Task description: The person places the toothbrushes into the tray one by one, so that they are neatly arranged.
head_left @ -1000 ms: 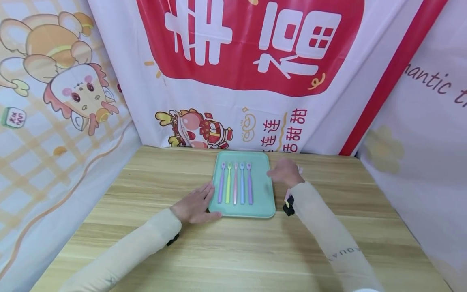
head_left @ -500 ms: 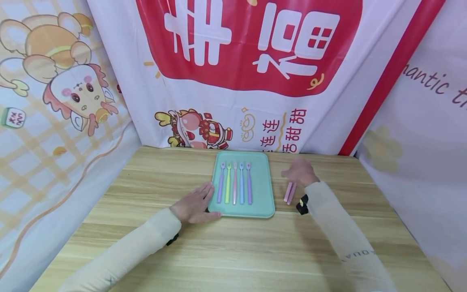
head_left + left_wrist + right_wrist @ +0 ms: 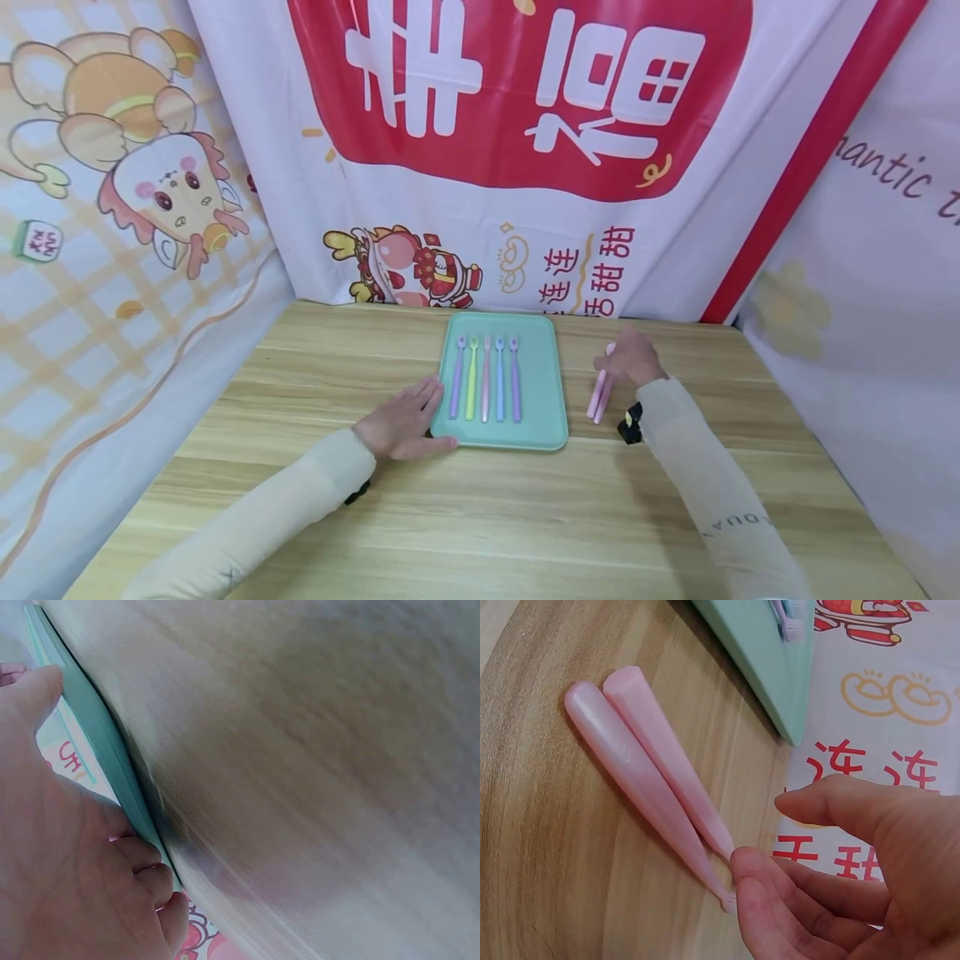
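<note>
A mint-green tray [image 3: 543,392] bears a row of several toothbrushes, among them a yellow-green one [image 3: 471,383] and a blue one [image 3: 500,383], heads toward the back. My left hand [image 3: 401,419] rests with extended fingers along the tray's left edge, its thumb at the near corner. Right of the tray, two pink toothbrushes lie side by side on the table: a rounded-handle one [image 3: 641,780] and a flat-ended one [image 3: 660,727]. At their head ends is my right hand [image 3: 636,358], fingertips right at the necks and thumb held apart. The flat-ended brush's head is hidden behind the fingers.
The wooden table [image 3: 480,525] ends at a printed cloth backdrop [image 3: 675,242] just behind the tray. More printed cloth [image 3: 225,167] hangs along the left side, and a pale one [image 3: 847,275] along the right.
My right hand has moved rightward from the tray's right edge, then down to the heads of the two pink toothbrushes. The left hand stays at the tray.
</note>
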Available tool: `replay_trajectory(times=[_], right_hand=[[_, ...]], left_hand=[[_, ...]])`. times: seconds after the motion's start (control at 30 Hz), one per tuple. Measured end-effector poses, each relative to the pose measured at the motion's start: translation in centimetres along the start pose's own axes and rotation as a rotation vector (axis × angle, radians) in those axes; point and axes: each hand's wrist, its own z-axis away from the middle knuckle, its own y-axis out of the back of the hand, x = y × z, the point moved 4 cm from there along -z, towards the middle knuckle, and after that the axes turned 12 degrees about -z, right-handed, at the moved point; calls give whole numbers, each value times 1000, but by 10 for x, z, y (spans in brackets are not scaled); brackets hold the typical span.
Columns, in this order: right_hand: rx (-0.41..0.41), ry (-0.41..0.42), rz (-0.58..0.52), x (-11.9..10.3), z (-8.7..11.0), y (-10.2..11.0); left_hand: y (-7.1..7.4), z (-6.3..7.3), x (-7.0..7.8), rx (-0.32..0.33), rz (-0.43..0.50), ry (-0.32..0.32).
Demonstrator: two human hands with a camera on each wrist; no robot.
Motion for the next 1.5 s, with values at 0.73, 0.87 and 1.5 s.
replay_trajectory(times=[0.73, 0.87, 1.5], right_hand=[[-47, -74, -119, 15, -13, -12], [-58, -83, -135, 17, -16, -16], [-41, -137, -99, 15, -17, -20]], left_hand=[[-2, 0, -1, 12, -10, 3], [-2, -1, -1, 9, -13, 0], [-2, 0, 0, 7, -5, 11]])
